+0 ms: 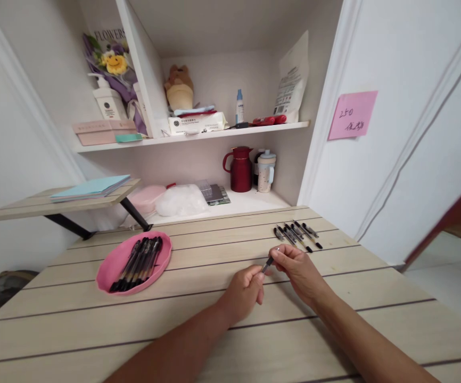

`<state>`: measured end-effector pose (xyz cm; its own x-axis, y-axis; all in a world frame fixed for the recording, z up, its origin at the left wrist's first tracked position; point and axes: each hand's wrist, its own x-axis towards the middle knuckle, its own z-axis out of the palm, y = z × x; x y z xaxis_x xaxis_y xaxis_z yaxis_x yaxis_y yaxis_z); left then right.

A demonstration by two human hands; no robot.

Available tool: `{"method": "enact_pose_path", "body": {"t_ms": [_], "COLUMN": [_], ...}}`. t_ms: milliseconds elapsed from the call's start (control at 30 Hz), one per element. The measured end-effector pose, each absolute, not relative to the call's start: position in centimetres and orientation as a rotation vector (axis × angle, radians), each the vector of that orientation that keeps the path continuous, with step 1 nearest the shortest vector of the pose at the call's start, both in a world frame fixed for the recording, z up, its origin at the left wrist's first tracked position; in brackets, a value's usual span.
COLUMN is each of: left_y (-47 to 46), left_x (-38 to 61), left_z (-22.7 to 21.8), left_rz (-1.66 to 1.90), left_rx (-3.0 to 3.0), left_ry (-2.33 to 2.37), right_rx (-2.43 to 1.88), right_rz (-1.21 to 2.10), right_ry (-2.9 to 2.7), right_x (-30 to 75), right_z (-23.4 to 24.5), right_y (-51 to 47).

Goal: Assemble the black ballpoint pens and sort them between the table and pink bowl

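Between my two hands, above the middle of the table, is a dark pen point(268, 264). My left hand point(243, 290) is closed around its lower end. The fingertips of my right hand point(294, 266) pinch its upper end, where a small shiny tip shows. Off to the left, a pink dish point(165, 266) holds several black pens point(140, 260) lying side by side. Beyond my right hand, several pen parts point(294, 234) with dark ends lie in a loose group on the table.
The slatted wooden table point(198, 340) runs up to a white shelf. A raised wooden stand point(95, 205) bears blue paper point(90, 189) at the left. On the lower shelf stand a red jug point(241, 170), a cup point(265, 173) and a white plastic bag point(182, 201).
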<state>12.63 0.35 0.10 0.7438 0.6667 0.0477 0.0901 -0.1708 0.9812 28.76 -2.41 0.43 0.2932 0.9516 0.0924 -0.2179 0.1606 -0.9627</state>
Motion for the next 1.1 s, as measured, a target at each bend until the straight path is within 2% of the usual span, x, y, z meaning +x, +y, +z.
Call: {"method": "enact_pose_path", "body": {"t_ms": [333,500,667,833,967,1100], "left_y": [0.64,0.71,0.7,0.6,0.57,0.6], "left_x": [12.68,12.75,12.7,12.62,12.61,12.59], "left_z": [-0.39,-0.58,-0.47,-0.28,-0.15,-0.15], "left_rz": [0.573,0.582,0.563,0.561,0.563,0.572], "left_rx": [1.664,1.672,1.682,1.682,1.683,1.678], "left_ry": [0.615,0.617,0.623,0.61,0.601,0.593], "right_rx": [-0.977,-0.897,-0.899,-0.839,-0.92,-0.87], "right_rz": [1.058,1.191,1.149,1.24,1.131,1.216], "right_ry": [-0.788,-0.815,-0.789,-0.821,-0.805,-0.843], "right_x": [29.14,29.13,29.04,29.02,29.04,28.77], "right_z": [0.46,0.54,0.19,0.06,0.12,0.45], "right_y": [-2.29,-2.42,-2.36,-2.39,-2.44,-2.64]}}
